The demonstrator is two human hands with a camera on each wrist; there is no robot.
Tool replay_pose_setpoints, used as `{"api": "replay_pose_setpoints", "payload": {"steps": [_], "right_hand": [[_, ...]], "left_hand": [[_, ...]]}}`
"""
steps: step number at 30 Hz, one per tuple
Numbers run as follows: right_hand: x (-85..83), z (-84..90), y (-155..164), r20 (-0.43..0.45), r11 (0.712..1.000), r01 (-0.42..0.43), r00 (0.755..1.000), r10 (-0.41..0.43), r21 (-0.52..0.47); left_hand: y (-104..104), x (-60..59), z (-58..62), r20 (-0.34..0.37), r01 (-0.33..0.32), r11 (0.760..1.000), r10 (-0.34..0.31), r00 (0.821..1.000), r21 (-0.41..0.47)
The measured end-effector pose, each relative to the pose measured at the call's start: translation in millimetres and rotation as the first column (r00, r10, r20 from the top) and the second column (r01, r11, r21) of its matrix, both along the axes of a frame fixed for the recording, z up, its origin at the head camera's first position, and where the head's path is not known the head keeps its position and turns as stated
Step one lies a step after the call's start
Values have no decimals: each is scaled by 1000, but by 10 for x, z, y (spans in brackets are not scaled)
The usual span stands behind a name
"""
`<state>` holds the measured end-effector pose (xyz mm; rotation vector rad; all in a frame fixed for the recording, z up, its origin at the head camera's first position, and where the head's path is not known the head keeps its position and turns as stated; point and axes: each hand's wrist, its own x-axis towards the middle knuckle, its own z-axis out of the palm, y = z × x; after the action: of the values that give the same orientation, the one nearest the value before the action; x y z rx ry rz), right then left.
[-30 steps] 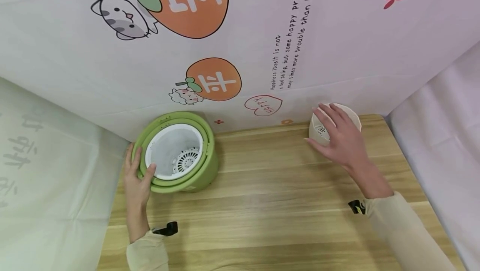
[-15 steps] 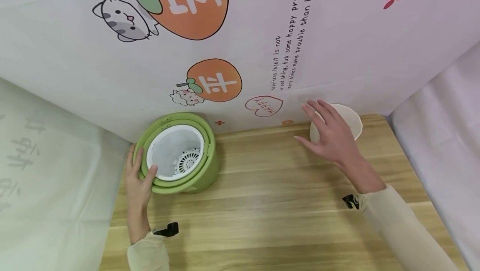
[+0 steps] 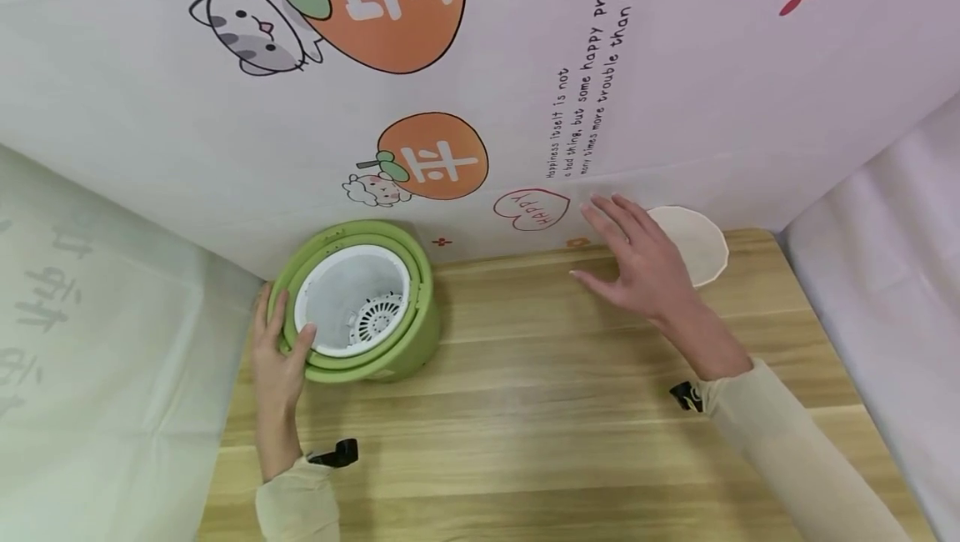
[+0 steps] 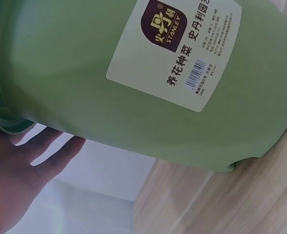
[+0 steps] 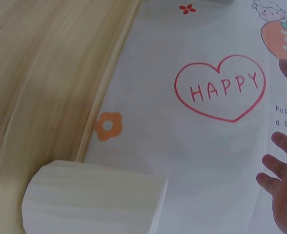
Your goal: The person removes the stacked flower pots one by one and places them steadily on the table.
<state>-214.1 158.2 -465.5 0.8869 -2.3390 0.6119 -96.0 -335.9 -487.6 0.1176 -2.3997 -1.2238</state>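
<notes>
My left hand (image 3: 279,358) holds the rim of a green flowerpot (image 3: 416,346) at its near left side, with the thumb over the rim. A second green rim and a white inner pot (image 3: 330,296) with a slotted bottom sit nested inside it. The left wrist view shows the pot's green wall and paper label (image 4: 182,58), with several fingers beyond its edge. My right hand (image 3: 637,263) is spread in the air, left of a small white pot (image 3: 697,246) and partly overlapping it; nothing is between its fingers.
Both pots stand at the back of a wood-grain table (image 3: 510,409). Behind it rises a white printed cloth (image 3: 675,108), with cloth also at the left and right sides. In the right wrist view, the white pot's wall (image 5: 94,197) is close by.
My right hand has moved left, away from the small white pot, uncovering more of it. My left hand and the green flowerpot have stayed in place.
</notes>
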Motion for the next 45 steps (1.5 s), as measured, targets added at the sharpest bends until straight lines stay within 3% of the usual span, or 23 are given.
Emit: {"api": "replay_pose_setpoints", "payload": {"steps": [16, 25, 27, 36, 45], "right_hand": [[-63, 138, -315, -55, 993, -108, 992, 110, 45], [-24, 133, -496, -23, 989, -134, 990, 136, 66], [-14, 153, -551, -13, 986, -152, 988, 153, 76], [22, 269, -777, 0, 973, -200, 980, 201, 114], [46, 250, -985, -3, 955, -238, 970, 242, 179]], "left_hand": [[63, -28, 11, -12, -16, 999, 17, 1000, 41], [317, 64, 358, -14, -10, 997, 11, 1000, 76], [327, 78, 379, -10, -8, 997, 9, 1000, 83], [281, 78, 324, -16, -4, 995, 5, 1000, 98], [26, -2, -8, -18, -13, 997, 14, 1000, 70]]}}
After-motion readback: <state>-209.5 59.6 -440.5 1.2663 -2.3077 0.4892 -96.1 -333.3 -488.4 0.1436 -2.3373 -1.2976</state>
